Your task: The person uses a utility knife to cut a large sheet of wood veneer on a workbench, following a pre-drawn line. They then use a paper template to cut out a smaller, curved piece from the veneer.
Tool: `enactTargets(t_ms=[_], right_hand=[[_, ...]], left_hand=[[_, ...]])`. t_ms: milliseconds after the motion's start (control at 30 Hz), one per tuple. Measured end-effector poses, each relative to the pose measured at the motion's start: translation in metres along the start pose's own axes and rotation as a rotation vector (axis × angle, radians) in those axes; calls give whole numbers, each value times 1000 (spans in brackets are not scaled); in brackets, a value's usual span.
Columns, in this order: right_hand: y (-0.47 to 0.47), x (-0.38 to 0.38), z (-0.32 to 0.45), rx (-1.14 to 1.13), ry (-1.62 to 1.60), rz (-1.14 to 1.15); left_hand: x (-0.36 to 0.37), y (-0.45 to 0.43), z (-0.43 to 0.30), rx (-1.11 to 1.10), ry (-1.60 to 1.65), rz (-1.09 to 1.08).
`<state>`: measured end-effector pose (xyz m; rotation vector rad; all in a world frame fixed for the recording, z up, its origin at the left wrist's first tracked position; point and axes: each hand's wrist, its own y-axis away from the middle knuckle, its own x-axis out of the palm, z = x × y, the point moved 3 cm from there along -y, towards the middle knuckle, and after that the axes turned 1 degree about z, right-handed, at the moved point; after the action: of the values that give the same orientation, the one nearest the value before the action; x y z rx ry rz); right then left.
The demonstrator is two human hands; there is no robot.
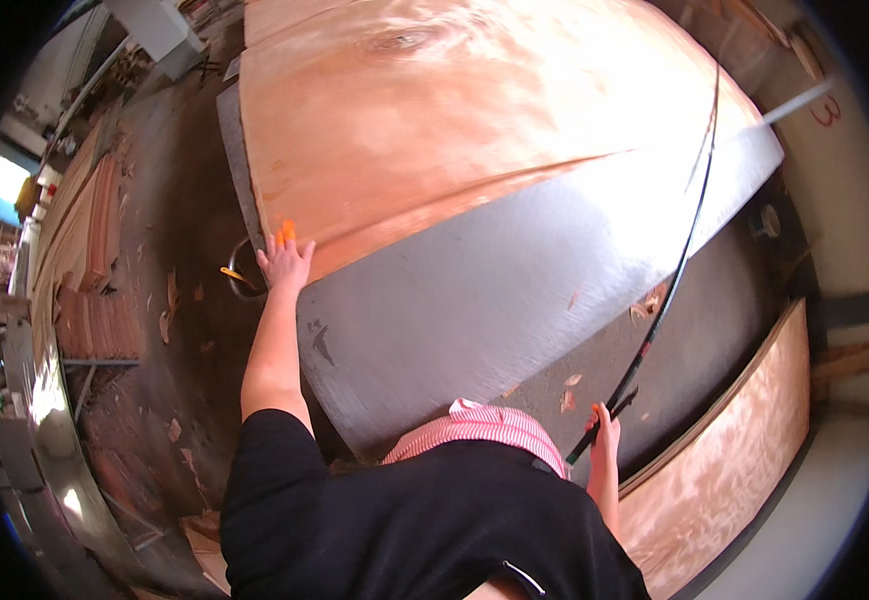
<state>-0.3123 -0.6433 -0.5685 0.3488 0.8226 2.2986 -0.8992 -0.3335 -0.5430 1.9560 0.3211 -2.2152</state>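
Note:
A large orange-brown wood veneer sheet lies over a metal-topped table. Its near edge runs slantwise across the metal, with a long fold or raised strip along it. My left hand rests flat on the sheet's near left corner, fingers spread, orange covers on some fingertips. Low at my right side, my right hand grips the thick end of a long, thin black rod. The rod bends up and away over the table's right part, its far end near the sheet's glaring right side.
Beside the table's left edge is a round metal rim with a yellow-handled item. Stacked veneer stands at the left. A wood panel leans along the right wall. Veneer scraps litter the floor. A pale pillar rises far left.

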Motion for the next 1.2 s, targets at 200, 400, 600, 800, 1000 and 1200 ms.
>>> enactTargets(t_ms=[200, 400, 600, 800, 1000, 1200], right_hand=[[7, -2, 9, 8, 37, -5], [13, 16, 20, 9, 104, 37], [15, 29, 27, 6, 146, 73], [17, 26, 28, -3, 149, 60], [21, 23, 28, 7, 130, 24], [15, 16, 23, 4, 125, 35]], left_hand=[[30, 59, -13, 41, 111, 128], [55, 49, -11, 12, 257, -177], [57, -19, 43, -611, 1108, -111], [38, -66, 73, -357, 1013, 30], [12, -49, 49, -416, 549, 75], [63, 17, 55, 0, 394, 175]])
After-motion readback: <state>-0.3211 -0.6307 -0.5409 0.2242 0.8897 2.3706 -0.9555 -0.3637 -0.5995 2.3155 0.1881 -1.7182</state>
